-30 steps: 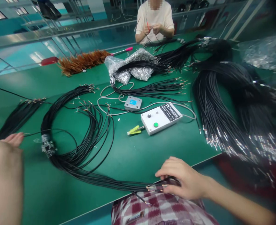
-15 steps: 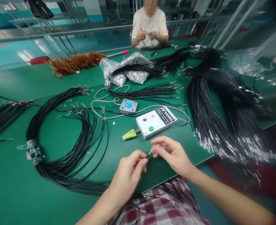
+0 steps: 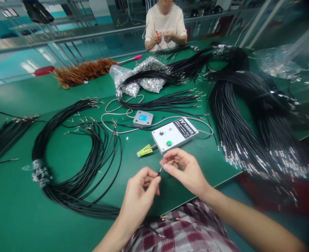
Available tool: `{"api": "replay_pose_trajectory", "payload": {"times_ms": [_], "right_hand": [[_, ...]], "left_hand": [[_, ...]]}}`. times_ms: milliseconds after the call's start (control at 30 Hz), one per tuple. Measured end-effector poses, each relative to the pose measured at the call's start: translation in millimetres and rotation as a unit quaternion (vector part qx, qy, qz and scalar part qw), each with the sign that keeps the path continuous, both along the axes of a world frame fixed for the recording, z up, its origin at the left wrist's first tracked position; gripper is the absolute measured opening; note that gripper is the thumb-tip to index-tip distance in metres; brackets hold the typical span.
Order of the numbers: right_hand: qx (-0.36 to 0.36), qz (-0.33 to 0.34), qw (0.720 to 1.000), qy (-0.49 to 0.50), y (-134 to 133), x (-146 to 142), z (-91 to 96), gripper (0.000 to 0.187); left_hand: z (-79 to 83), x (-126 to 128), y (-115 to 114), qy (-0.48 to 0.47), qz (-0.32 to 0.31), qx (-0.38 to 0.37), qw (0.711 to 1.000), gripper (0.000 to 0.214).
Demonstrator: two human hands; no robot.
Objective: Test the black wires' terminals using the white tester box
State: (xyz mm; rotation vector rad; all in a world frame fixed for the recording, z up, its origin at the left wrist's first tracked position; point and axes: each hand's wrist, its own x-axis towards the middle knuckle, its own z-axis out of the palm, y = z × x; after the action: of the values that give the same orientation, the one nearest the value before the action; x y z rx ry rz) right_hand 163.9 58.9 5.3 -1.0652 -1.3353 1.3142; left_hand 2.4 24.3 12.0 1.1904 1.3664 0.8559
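Between thumb and fingers my left hand (image 3: 141, 190) pinches a black cable (image 3: 159, 173) near its stripped end. My right hand (image 3: 184, 169) closes its thumb and fingertips on the thin wires at that same end. Just beyond my hands lies a white control box (image 3: 174, 134) with a green button, a knob and a black label. A yellow-green clip (image 3: 145, 150) sticks out from its left side. To the left, a bundle of black cables (image 3: 39, 140) curves round, tied with clear plastic, and its lower part runs behind my left forearm.
A small grey box with a blue label (image 3: 143, 119) sits behind the control box. More black cables (image 3: 230, 115) hang over the table's right edge. Bags of metallic parts (image 3: 151, 85), a brown feather duster (image 3: 85, 71) and a co-worker (image 3: 165, 29) holding red-handled pliers are farther back.
Both hands have shifted slightly left, and my right fingers have come closer to the cable end, now closing on its wires. The whole view has moved a little.
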Motion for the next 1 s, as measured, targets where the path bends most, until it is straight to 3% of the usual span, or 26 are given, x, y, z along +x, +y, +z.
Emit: {"api": "replay_pose_trajectory", "payload": {"times_ms": [100, 200, 267, 467, 600, 700, 800, 900, 1000], "right_hand": [[0.102, -0.037, 0.992, -0.071, -1, 1, -0.8, 0.011], [0.270, -0.040, 0.951, -0.144, -2, 4, -1.3, 0.014], [0.337, -0.025, 0.926, -0.166, -2, 5, -1.5, 0.017], [0.395, -0.015, 0.895, -0.208, -8, 5, -6.4, 0.022], [0.410, -0.002, 0.889, -0.205, -15, 6, -12.1, 0.023], [0.356, -0.027, 0.917, -0.178, -17, 3, -13.1, 0.021], [0.214, -0.061, 0.965, -0.141, -13, -2, -10.5, 0.015], [0.063, -0.030, 0.993, -0.091, -6, -10, -7.3, 0.017], [-0.033, 0.013, 0.999, -0.031, -2, -19, -6.2, 0.015]], "left_hand": [[0.8, 0, 0, -0.015, 0.008, -0.021, 1.000, 0.024], [3.5, 0, 0, -0.027, 0.011, -0.049, 0.998, 0.030], [4.9, -1, 0, -0.030, 0.013, -0.056, 0.998, 0.032], [2.6, -4, 0, -0.036, 0.035, -0.047, 0.998, 0.031], [0.7, -5, 0, -0.034, 0.047, -0.029, 0.998, 0.029], [0.8, -5, -1, -0.027, 0.053, -0.016, 0.998, 0.027], [1.0, -5, -2, -0.018, 0.056, -0.008, 0.998, 0.024], [0.7, -5, -3, -0.011, 0.052, -0.004, 0.999, 0.023], [0.0, -5, -4, -0.006, 0.046, -0.002, 0.999, 0.023]]}}
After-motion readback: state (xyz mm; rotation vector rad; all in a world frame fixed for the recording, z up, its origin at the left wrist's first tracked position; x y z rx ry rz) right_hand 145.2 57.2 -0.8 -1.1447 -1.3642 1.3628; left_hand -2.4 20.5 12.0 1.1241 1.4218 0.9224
